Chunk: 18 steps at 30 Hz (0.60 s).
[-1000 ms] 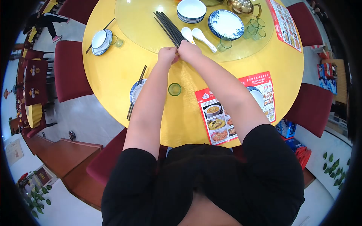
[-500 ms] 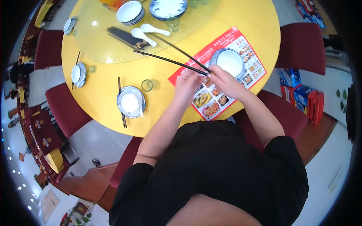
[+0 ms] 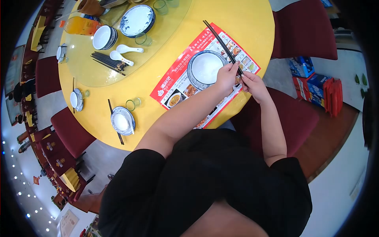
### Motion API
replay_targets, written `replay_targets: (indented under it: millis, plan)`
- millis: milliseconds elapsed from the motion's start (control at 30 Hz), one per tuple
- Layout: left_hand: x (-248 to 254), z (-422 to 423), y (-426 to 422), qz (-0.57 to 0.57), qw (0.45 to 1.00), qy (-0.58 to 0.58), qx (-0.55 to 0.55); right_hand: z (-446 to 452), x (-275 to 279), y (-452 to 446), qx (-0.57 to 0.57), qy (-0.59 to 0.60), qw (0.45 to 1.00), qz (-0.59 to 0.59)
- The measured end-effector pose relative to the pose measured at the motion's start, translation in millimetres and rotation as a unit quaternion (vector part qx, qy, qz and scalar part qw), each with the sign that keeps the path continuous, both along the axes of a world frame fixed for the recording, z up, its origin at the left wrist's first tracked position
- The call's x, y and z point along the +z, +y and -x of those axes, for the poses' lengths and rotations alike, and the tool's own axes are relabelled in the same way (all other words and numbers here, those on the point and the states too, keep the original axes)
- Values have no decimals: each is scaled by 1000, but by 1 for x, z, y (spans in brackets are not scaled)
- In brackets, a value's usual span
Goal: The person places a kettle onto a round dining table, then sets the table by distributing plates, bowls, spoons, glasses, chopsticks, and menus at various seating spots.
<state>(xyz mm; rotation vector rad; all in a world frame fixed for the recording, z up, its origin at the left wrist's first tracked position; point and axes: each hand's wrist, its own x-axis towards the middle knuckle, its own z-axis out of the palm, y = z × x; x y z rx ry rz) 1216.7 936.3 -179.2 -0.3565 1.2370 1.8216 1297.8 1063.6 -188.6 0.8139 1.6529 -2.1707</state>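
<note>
A pair of black chopsticks (image 3: 220,41) lies close together, running past the right side of a white bowl (image 3: 207,68). My left hand (image 3: 227,78) pinches them near their lower end. Just to its right, my right hand (image 3: 254,87) has its fingers closed around the same end. The bowl rests on a blue-patterned plate (image 3: 192,74), on a red-edged paper placemat (image 3: 161,90) printed with food pictures. My left forearm crosses over the placemat and hides part of it. Whether the chopsticks touch the placemat, I cannot tell.
On the glass turntable (image 3: 85,77) are two white spoons (image 3: 122,57), several chopsticks (image 3: 106,63), stacked bowls (image 3: 103,37), stacked plates (image 3: 137,20) and an orange drink bottle (image 3: 81,26). A place setting (image 3: 122,120) and a glass (image 3: 133,104) stand left. Chairs (image 3: 73,130) surround the yellow table (image 3: 166,47).
The chopsticks were spread apart and pointed left; now they are together, pointing up beside the bowl. Both hands have moved right with them. The view has shifted.
</note>
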Motion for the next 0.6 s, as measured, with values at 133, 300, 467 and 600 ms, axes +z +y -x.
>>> replay_targets:
  millis: [133, 300, 467, 600]
  plan:
    - [-18, -15, 24, 36, 999, 27, -14, 1, -8, 29, 76, 11, 996, -53]
    - [-23, -25, 32, 73, 997, -27, -15, 12, -19, 61, 176, 6, 981, -80]
    - [-33, -28, 34, 38, 999, -7, -19, 17, -39, 74, 171, 3, 983, -70]
    - [-20, -19, 30, 22, 998, 15, -55, 9, -45, 69, 108, -4, 994, -12]
